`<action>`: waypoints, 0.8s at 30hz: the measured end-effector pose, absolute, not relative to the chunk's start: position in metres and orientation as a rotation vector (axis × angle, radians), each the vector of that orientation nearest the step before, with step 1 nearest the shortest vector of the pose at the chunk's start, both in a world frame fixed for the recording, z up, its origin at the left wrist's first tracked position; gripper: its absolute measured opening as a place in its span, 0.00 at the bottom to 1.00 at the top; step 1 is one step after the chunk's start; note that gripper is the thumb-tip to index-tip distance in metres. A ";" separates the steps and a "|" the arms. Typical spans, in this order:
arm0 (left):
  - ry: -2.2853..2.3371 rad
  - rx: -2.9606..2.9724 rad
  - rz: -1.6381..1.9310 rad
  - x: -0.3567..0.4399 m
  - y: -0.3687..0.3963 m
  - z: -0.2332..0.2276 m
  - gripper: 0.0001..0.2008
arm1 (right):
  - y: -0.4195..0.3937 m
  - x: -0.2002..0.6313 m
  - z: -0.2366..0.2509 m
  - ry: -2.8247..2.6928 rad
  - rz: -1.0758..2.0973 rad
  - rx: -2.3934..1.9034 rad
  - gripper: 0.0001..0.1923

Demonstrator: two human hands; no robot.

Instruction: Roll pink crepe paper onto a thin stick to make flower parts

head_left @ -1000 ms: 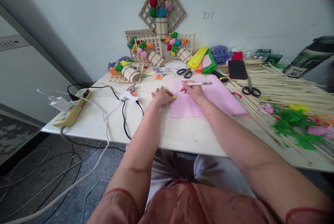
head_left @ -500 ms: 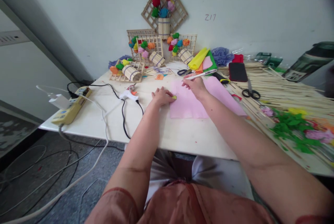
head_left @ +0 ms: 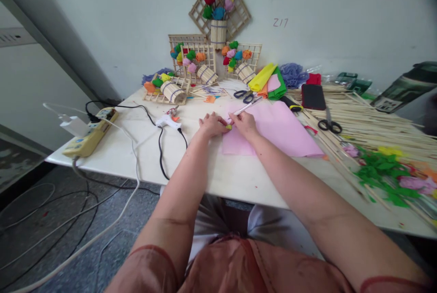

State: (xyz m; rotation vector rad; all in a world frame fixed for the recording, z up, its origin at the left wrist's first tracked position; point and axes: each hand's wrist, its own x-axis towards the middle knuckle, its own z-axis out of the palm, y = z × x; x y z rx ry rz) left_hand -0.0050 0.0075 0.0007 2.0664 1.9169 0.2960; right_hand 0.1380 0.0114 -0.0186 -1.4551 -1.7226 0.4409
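Observation:
A sheet of pink crepe paper (head_left: 276,129) lies on the table in front of me. At its left edge rests a small yellow-green piece (head_left: 228,127), too small to name. My left hand (head_left: 214,125) lies on the table at that edge, fingers spread, its tips pressing on the small piece. Between the fingers of my right hand (head_left: 245,124) is a white pen (head_left: 244,108), tilted, with its lower end beside the small piece. The exact contact of the tip is hidden.
Left are a white glue gun (head_left: 168,122) and a power strip (head_left: 90,133) with cables. Behind stand lattice frames with paper flowers (head_left: 218,12). Scissors (head_left: 243,96), a phone (head_left: 313,97), wooden sticks (head_left: 372,115) and green paper pieces (head_left: 382,170) lie around the pink paper.
My right hand has moved left and down with the pen, close to the small yellow-green piece and my left fingertips. The left hand has stayed in place.

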 end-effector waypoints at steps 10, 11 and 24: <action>1.883 2.112 0.304 -0.006 0.006 0.002 0.17 | -0.001 0.136 -0.008 -1.781 0.217 -1.665 0.20; 1.884 2.115 0.315 -0.006 0.007 0.001 0.17 | -0.001 0.136 -0.009 -1.785 0.209 -1.667 0.20; 1.884 2.114 0.303 -0.007 0.008 0.000 0.19 | 0.001 0.136 -0.012 -1.790 0.148 -1.672 0.20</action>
